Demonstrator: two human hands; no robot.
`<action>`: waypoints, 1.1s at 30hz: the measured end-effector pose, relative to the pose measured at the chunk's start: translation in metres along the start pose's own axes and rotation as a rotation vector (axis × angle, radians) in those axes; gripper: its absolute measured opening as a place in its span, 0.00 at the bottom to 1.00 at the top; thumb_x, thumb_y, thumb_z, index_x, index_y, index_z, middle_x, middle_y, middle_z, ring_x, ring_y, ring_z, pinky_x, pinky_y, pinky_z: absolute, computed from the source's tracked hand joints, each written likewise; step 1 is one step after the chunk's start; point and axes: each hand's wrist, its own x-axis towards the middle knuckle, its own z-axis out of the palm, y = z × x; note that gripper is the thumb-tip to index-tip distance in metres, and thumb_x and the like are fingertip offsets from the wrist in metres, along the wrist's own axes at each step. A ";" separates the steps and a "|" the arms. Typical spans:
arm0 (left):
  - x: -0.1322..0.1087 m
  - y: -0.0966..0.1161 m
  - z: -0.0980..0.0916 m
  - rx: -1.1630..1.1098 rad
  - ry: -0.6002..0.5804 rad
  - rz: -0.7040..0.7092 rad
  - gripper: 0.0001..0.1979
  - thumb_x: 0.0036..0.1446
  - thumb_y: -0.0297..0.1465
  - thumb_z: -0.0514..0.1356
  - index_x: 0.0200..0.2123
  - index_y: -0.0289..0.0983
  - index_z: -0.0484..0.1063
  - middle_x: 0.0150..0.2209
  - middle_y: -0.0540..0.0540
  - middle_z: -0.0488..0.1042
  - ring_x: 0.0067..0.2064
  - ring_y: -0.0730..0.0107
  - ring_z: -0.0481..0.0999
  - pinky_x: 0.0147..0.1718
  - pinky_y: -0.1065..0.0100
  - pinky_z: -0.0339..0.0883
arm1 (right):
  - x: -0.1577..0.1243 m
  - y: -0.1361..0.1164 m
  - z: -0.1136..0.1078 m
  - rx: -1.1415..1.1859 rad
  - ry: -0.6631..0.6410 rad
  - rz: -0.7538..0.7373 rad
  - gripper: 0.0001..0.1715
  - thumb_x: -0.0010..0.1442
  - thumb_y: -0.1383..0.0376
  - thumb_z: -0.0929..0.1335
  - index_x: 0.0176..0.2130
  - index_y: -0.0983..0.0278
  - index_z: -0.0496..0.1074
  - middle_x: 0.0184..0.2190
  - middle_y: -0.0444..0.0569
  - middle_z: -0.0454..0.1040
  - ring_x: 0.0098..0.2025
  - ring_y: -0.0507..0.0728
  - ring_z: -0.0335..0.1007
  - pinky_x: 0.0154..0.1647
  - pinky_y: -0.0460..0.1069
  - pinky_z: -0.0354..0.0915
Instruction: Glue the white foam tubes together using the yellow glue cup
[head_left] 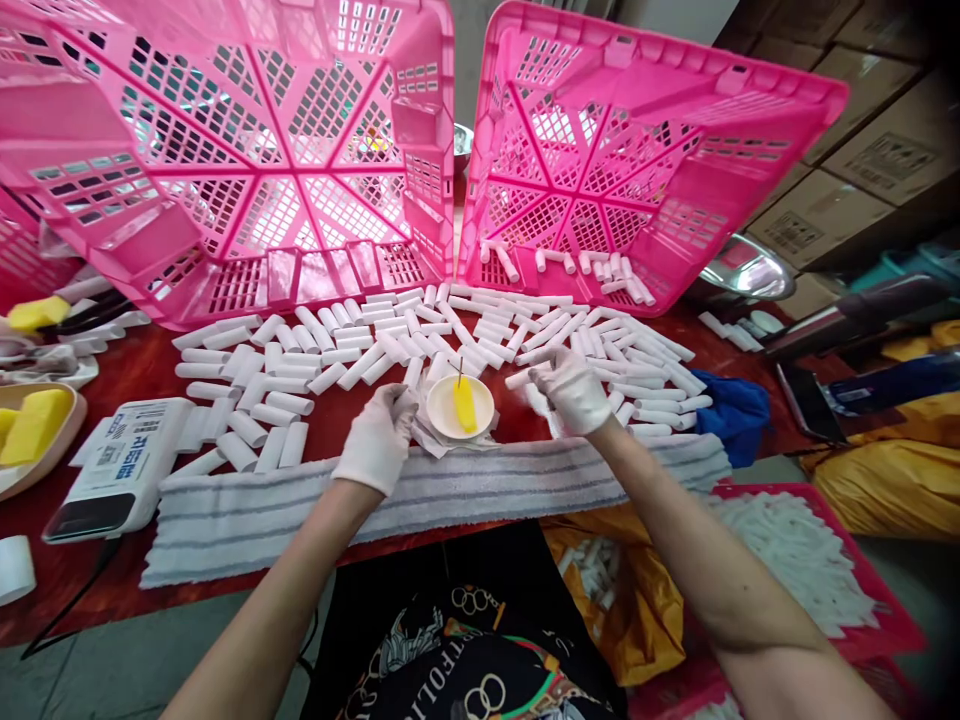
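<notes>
Both my hands wear white gloves. My right hand is closed on a short white tube, whose end sticks out to the left. My left hand has its fingers curled together left of a small white dish; what they pinch, if anything, is hidden. Inside the dish lies a yellow piece with a thin dark stick standing at its top. Crumpled white paper is under the dish. Many loose white tubes spread over the red table behind and beside my hands.
Two pink baskets lean at the back, mouths toward me. A striped towel runs along the front edge. At left are a white device and yellow blocks. A blue cloth lies right; a pink crate stands below.
</notes>
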 end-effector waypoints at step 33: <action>0.010 0.014 0.015 -0.025 -0.113 -0.081 0.21 0.57 0.41 0.50 0.49 0.36 0.64 0.41 0.39 0.75 0.42 0.60 0.74 0.41 0.65 0.65 | -0.034 -0.003 0.054 -0.048 -0.017 -0.233 0.15 0.57 0.59 0.65 0.41 0.63 0.75 0.28 0.47 0.72 0.29 0.51 0.67 0.33 0.46 0.65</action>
